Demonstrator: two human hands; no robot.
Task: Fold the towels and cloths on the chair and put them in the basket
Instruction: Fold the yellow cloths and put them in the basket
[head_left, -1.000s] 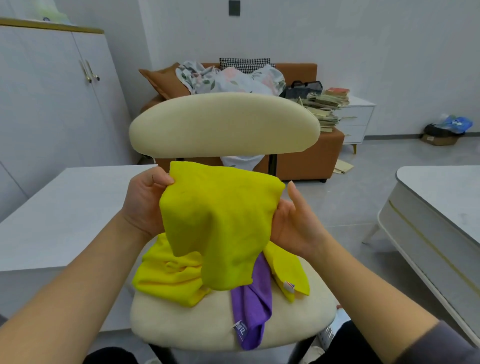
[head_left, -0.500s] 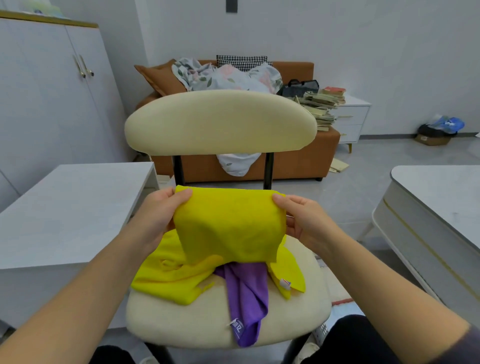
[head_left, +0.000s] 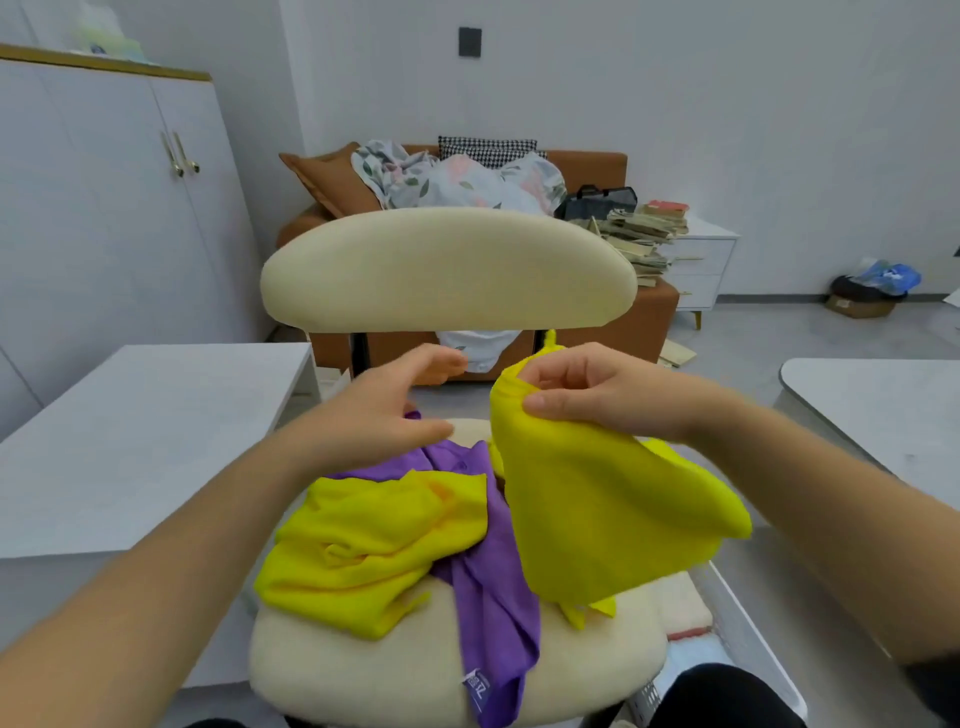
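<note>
1. A yellow cloth (head_left: 597, 499) is held up in the air over the right side of the chair (head_left: 447, 265) seat. It hangs in a loose, doubled drape from one bunched top corner.
2. That corner is pinched by the right hand (head_left: 597, 395), with the thumb pressed against curled fingers.
3. The left hand (head_left: 384, 410) is held just beside it above the seat. Its fingers are spread and relaxed, and nothing is grasped.
4. A second yellow cloth (head_left: 374, 540) is left crumpled on the seat, and a purple cloth (head_left: 493, 597) is trailed partly under it toward the front edge. Whether the small yellow scrap below the hanging cloth belongs to it cannot be told.
5. A white slatted rim at the lower right is taken to be the basket (head_left: 756, 642), close beside the chair. White tables (head_left: 145, 431) are seen at either side.
6. The fold is judged to be unfinished:
   - The free corner should be caught by the left hand.
   - The edges should be matched and pulled taut before the cloth is halved again.
   - The drape should be kept clear of the pile so that nothing is dragged off.
</note>
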